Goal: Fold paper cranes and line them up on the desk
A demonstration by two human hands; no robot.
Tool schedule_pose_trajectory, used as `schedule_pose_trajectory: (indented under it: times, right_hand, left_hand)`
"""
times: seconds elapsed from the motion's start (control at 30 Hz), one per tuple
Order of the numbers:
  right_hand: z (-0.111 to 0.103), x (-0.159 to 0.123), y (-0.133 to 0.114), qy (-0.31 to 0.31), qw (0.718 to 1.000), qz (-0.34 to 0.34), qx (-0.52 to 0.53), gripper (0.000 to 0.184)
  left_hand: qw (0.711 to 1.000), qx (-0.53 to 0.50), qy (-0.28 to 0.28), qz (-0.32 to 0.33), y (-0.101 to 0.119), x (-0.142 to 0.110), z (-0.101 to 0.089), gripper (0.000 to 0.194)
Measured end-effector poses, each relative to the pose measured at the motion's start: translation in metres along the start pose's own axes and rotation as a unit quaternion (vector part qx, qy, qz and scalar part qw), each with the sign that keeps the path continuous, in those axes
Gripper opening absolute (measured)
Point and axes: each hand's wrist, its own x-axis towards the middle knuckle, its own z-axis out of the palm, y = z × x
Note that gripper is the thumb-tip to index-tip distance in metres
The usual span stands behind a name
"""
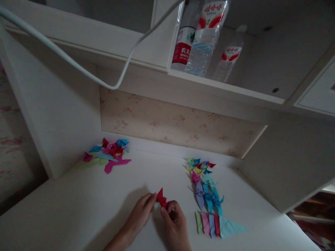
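Note:
A small red folded paper piece [161, 198] with pointed tips is held above the white desk, between my two hands. My left hand [142, 211] pinches its left edge with thumb and forefinger. At its lower right, my right hand [175, 221] grips it, the other fingers curled in. To the right lie rows of folded paper figures: tiny multicoloured ones [198, 166] at the back, larger blue and purple ones [208, 195] in front. Nearest me is a row of folded strips [209, 225], beside a pale teal pointed paper [232, 227].
A loose heap of coloured papers [112, 153] lies at the back left of the white desk [104, 205]. Overhead, a shelf [225, 87] holds plastic bottles [201, 52]. A white bent cable or tube [86, 71] crosses the upper left. Side panels [65, 115] bound the desk.

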Motion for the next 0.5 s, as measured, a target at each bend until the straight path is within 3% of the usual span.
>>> schedule_pose_trajectory:
  times: [0.17, 0.33, 0.5]
  right_hand:
    - [-0.006, 0.001, -0.003, -0.027, 0.999, 0.008, -0.030, 0.029]
    - [-0.012, 0.001, -0.007, -0.066, 0.995, -0.028, -0.067, 0.018]
    - [-0.009, 0.000, -0.009, -0.067, 0.998, -0.004, -0.016, 0.041]
  left_hand:
    - [0.999, 0.015, 0.023, 0.024, 0.004, -0.004, -0.001, 0.037]
    - [0.999, 0.013, 0.007, 0.034, -0.012, 0.001, 0.000, 0.038]
    - [0.999, -0.002, -0.013, 0.033, -0.018, 0.007, -0.004, 0.042]
